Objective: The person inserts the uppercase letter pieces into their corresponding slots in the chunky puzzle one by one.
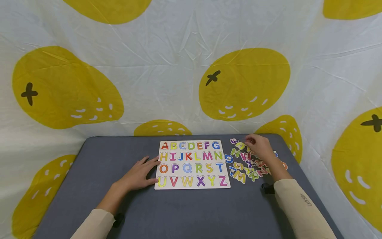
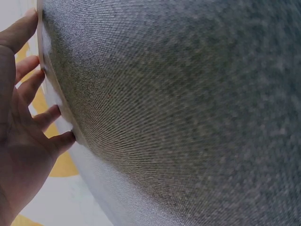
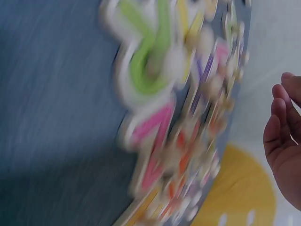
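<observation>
A white alphabet puzzle board (image 1: 179, 187) with rows of coloured letters from A to Z lies flat on the table. My left hand (image 1: 142, 172) is spread at its left side, fingers straight and fingertips right at the edge; the left wrist view shows that hand (image 2: 28, 127) along the board's thin rim. Right of the board, my right hand (image 1: 260, 146) hovers over the far part of a pile of letter pieces (image 1: 239, 176). In the right wrist view its fingers (image 3: 277, 127) are loosely bent and nothing shows between them. Round knobs stick up from the pieces, among them a green R (image 1: 253, 175).
The dark grey table (image 1: 191, 212) ends at a hanging white cloth (image 1: 167, 83) printed with yellow fruit. More pieces, such as a blue G (image 1: 228, 158), lie close against the board's right edge. Some of the pile is hidden under my right forearm.
</observation>
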The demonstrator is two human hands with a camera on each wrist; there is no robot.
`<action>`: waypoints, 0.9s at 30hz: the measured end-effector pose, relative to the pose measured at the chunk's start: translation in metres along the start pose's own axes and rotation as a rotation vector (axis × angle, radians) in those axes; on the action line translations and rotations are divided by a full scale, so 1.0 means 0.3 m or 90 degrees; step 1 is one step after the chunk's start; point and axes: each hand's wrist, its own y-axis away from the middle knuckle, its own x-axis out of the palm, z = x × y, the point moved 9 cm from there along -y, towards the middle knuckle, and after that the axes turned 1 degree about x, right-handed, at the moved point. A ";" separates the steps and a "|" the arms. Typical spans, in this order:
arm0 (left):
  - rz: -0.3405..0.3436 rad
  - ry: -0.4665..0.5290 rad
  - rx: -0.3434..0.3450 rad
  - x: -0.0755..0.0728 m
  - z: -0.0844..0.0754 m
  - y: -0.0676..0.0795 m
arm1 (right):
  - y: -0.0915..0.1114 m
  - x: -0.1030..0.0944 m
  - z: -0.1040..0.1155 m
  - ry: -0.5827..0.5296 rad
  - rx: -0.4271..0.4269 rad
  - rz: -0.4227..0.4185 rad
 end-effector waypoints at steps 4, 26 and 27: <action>-0.001 0.004 -0.001 -0.004 -0.002 0.001 | 0.036 -0.039 -0.100 0.000 0.031 -0.012; -0.008 0.004 0.005 -0.001 -0.008 0.003 | 0.039 -0.020 -0.320 0.065 0.157 0.018; -0.008 0.003 0.003 -0.001 -0.009 0.003 | 0.039 -0.023 -0.321 0.065 0.158 0.017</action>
